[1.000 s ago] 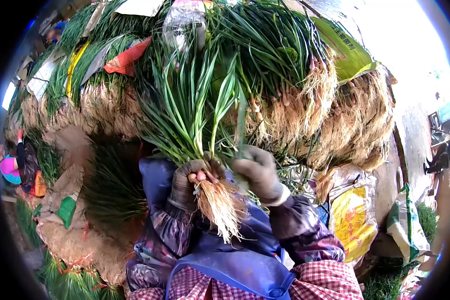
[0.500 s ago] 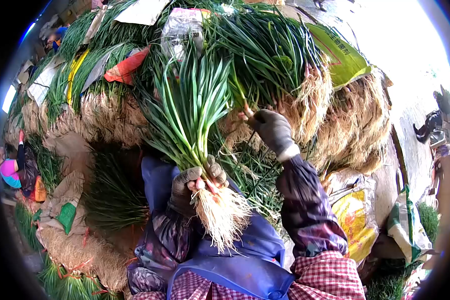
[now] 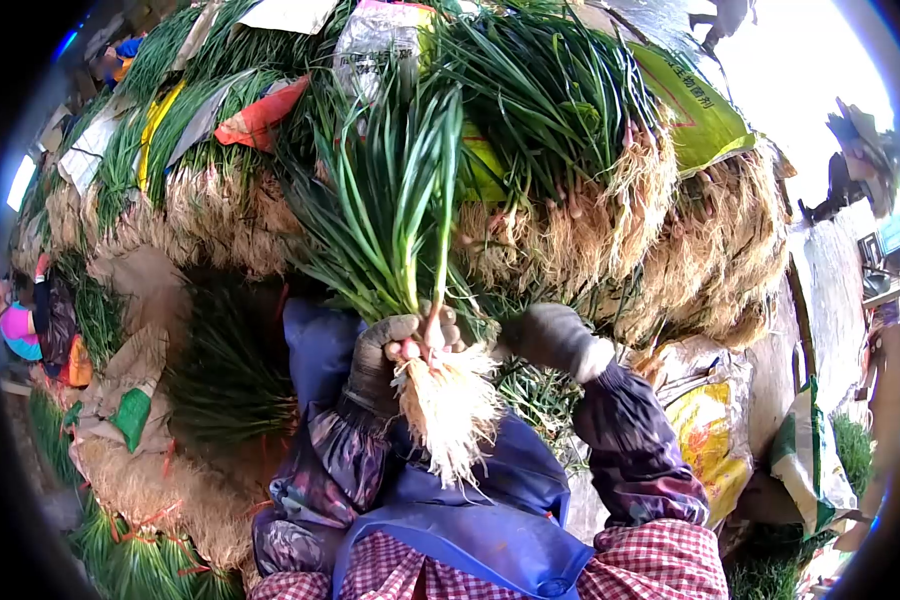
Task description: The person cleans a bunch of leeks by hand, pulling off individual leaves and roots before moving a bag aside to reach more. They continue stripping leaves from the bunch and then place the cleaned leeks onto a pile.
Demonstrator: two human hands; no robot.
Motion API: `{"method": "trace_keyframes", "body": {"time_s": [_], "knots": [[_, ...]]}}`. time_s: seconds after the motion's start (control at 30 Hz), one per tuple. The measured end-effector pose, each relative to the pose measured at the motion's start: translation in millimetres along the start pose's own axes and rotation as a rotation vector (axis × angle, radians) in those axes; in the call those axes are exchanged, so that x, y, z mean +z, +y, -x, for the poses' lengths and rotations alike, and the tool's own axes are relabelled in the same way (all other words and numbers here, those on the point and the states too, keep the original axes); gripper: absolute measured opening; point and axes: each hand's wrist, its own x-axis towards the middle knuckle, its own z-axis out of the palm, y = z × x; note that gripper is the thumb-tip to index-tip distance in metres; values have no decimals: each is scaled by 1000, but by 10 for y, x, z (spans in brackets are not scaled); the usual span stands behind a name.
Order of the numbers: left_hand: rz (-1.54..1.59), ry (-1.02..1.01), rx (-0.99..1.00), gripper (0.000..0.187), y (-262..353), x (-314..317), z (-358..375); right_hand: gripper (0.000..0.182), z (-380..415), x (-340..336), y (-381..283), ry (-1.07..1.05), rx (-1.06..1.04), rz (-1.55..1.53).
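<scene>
My left hand [image 3: 378,362], in a grey-brown glove, is closed round a bunch of spring onions [image 3: 410,230]. Their leaves point up and away, with pinkish bulbs at my fingers and pale roots hanging over my blue apron [image 3: 490,545]. One thick stalk stands at the right side of the bunch. Just right of the roots is my right hand [image 3: 550,338], also gloved, its fingertips smeared by motion. Beyond it, a heap of spring onions [image 3: 540,100] lies with its long roots facing me.
More onions line the far left under sacks and a red sheet [image 3: 262,115]. A green sack [image 3: 695,110] covers part of the right heap. Tied bundles [image 3: 150,565] lie at lower left. A yellow-and-white sack [image 3: 710,440] is at my right. Another person [image 3: 25,325] is at far left.
My right hand has come back from the heap toward me. The stalk it held there now stands with the bunch in my left hand.
</scene>
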Motion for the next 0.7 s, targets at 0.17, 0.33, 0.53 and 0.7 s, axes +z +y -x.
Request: {"method": "trace_keyframes", "body": {"time_s": [0.17,0.33,0.53,0.7], "knots": [[62,41,-67,51,3,167,46,52,-444,-140,-217,149,-224,-2064],[-13,25,-1,44,27,72,74,24,-550,-293,-437,487,-63,-1867],[78,-102,27,34,42,270,82,29,-867,190,-175,549,53,-1599],[177,-147,25,38,81,282,92,41,-1315,109,-438,631,335,-682]]}}
